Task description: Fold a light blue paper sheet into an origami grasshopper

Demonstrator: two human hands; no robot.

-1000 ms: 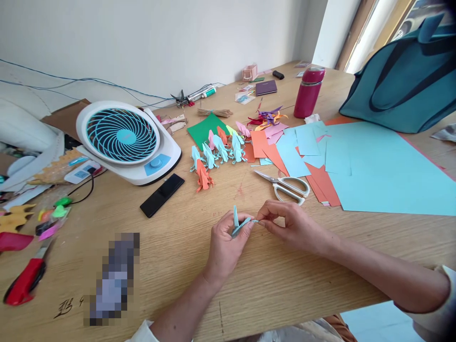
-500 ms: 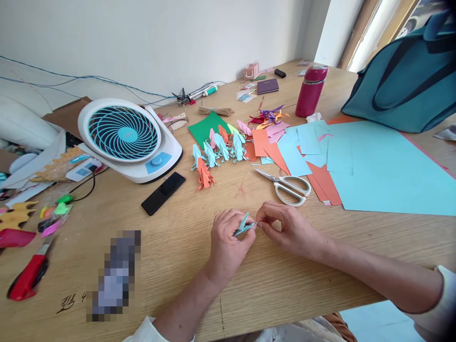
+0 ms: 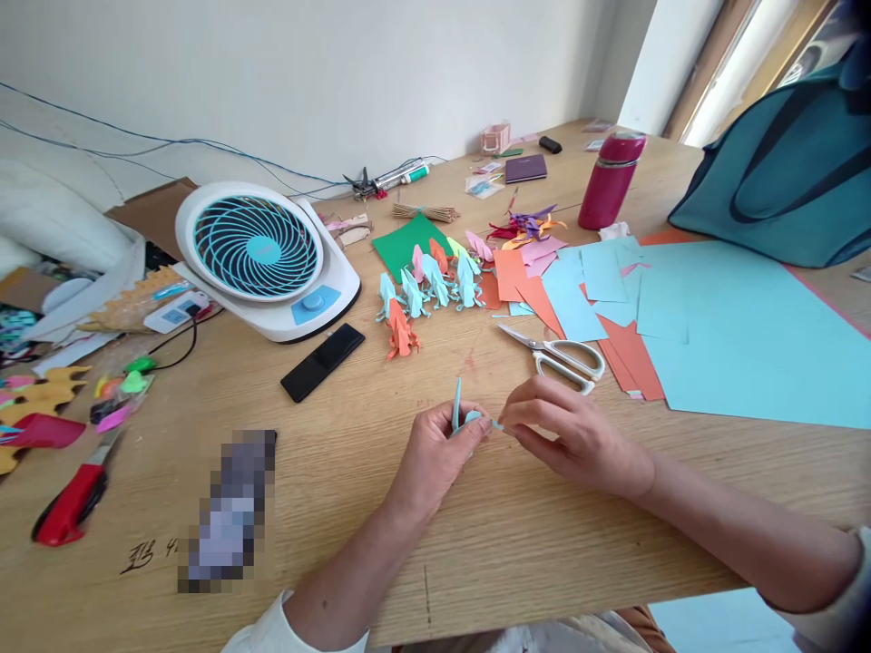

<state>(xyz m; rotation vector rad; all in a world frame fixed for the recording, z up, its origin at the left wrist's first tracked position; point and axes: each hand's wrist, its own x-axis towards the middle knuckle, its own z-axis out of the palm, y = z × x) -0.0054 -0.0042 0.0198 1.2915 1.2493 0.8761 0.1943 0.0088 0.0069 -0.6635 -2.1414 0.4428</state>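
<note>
My left hand (image 3: pixel 432 453) is closed around a small light-blue folded paper figure (image 3: pixel 456 406), one pointed flap of which sticks up between thumb and fingers. Just to its right, my right hand (image 3: pixel 582 440) pinches a thin tip of the same paper with thumb and forefinger. Part of the figure is covered by the fingers. Beyond the hands stand several finished-looking folded paper figures, among them an orange one (image 3: pixel 401 332) in front and a light-blue one (image 3: pixel 468 279) behind. White-handled scissors (image 3: pixel 544 345) lie open just past my right hand.
Blue sheets (image 3: pixel 762 336) and orange strips (image 3: pixel 630 349) spread to the right, near a teal bag (image 3: pixel 782 181) and a magenta bottle (image 3: pixel 609 186). Leftward are a fan (image 3: pixel 262 249), a black phone (image 3: pixel 323 363) and a red-handled knife (image 3: pixel 72 503).
The view has shifted slightly left. The paper figure has turned so its flap points straight up, and my right hand has rolled over, its other fingers now over the pinch.
</note>
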